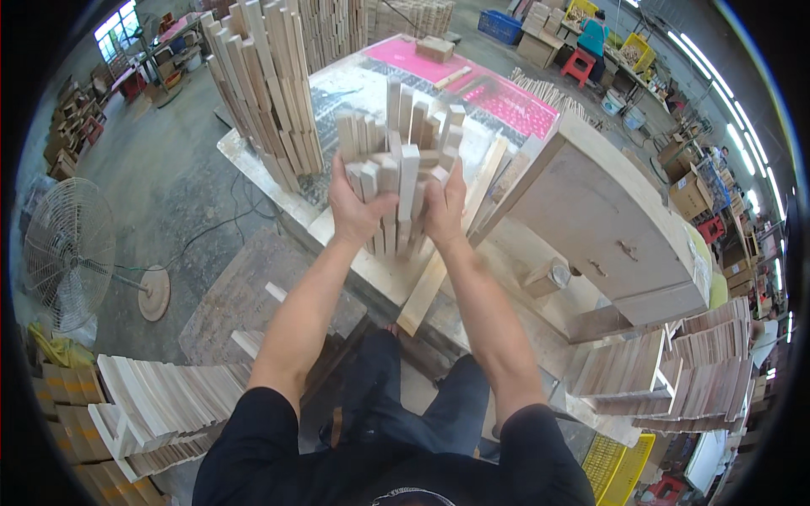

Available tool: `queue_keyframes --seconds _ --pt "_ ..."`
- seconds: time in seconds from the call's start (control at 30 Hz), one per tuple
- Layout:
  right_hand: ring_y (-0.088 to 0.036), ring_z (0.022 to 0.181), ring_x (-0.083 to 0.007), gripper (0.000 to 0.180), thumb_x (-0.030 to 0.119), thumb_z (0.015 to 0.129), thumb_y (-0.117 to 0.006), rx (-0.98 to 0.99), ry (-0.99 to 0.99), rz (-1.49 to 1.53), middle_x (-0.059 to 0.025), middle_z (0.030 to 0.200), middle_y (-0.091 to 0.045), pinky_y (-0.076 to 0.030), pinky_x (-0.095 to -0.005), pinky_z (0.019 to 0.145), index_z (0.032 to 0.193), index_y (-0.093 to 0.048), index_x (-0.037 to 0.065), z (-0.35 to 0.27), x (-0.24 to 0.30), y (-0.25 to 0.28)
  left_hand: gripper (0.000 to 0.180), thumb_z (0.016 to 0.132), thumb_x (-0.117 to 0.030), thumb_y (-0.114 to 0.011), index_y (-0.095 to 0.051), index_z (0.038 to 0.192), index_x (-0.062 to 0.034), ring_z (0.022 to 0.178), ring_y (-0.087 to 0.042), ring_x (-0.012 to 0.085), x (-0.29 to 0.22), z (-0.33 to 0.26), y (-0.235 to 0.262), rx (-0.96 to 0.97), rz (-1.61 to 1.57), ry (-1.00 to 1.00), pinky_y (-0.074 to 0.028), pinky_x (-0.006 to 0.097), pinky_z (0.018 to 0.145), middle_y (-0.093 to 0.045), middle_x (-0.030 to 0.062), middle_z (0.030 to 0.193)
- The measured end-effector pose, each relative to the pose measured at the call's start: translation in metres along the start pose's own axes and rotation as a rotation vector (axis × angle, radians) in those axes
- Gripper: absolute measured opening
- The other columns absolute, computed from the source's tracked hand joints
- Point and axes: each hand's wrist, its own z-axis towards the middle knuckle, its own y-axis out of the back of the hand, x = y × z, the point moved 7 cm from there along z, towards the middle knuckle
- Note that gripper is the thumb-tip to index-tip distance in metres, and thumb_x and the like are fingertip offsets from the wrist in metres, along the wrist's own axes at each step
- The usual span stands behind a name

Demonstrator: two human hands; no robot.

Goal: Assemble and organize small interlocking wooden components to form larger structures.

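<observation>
My left hand (358, 207) and my right hand (445, 206) press in from both sides on a bundle of wooden strips (408, 181). The strips stand upright at uneven heights on the worktable (342, 86). Both sets of fingers curve round the bundle's outer sides, with the thumbs toward me; the far fingertips are hidden behind the wood. A long wooden bar (422, 295) lies at the table's near edge, just right of the bundle.
A tall stack of strips (268, 93) stands at the table's left. At right is a wooden box-like housing (603, 207). More strips are stacked at lower left (181, 396) and lower right (624, 367). A floor fan (69, 244) stands left; a co-worker (593, 35) sits far off.
</observation>
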Motion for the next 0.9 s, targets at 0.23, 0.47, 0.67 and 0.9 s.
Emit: queue_keyframes --seconds 0.23,0.47,0.67,0.9 --pt "-0.064 0.108 -0.0259 0.095 0.073 0.091 -0.059 0.004 0.018 0.075 -0.0156 0.116 -0.067 -0.048 -0.0382 0.096 0.142 -0.046 -0.006 -0.003 0.004 -0.007 0.111 0.065 -0.056 -0.093 -0.039 0.143 0.0023 0.111 -0.066 0.0258 -0.007 -0.005 0.005 0.002 0.076 -0.064 -0.052 0.039 0.096 -0.065 0.0138 0.122" --pt "-0.049 0.139 -0.0316 0.097 0.068 0.096 -0.053 0.031 -0.012 -0.027 -0.0243 0.149 -0.050 -0.036 -0.0400 0.115 0.157 -0.029 -0.004 -0.018 0.006 0.005 0.136 0.055 -0.042 -0.100 -0.022 0.156 0.0077 0.134 -0.054 0.0323 0.019 -0.042 0.018 0.124 0.237 0.116 -0.042 0.041 0.113 -0.052 0.0238 0.144" --pt "-0.029 0.154 -0.0331 0.096 0.066 0.100 -0.046 0.041 -0.323 0.039 -0.0236 0.165 -0.027 -0.023 -0.0483 0.124 0.163 -0.017 -0.002 -0.082 -0.048 0.038 0.154 0.050 -0.036 -0.103 -0.005 0.157 0.0146 0.149 -0.035 0.0401 0.034 -0.082 0.025 0.232 0.523 0.317 -0.031 0.041 0.123 -0.030 0.0337 0.159" --pt "-0.043 0.145 -0.0362 0.078 0.013 0.092 -0.064 0.214 -0.520 -0.243 -0.0269 0.158 -0.039 -0.042 -0.0435 0.114 0.158 -0.027 -0.005 -0.130 -0.064 0.041 0.153 0.049 -0.035 -0.103 -0.006 0.156 0.0154 0.146 -0.038 0.0424 0.057 -0.103 0.021 0.177 0.487 0.489 -0.033 0.043 0.122 -0.032 0.0343 0.156"
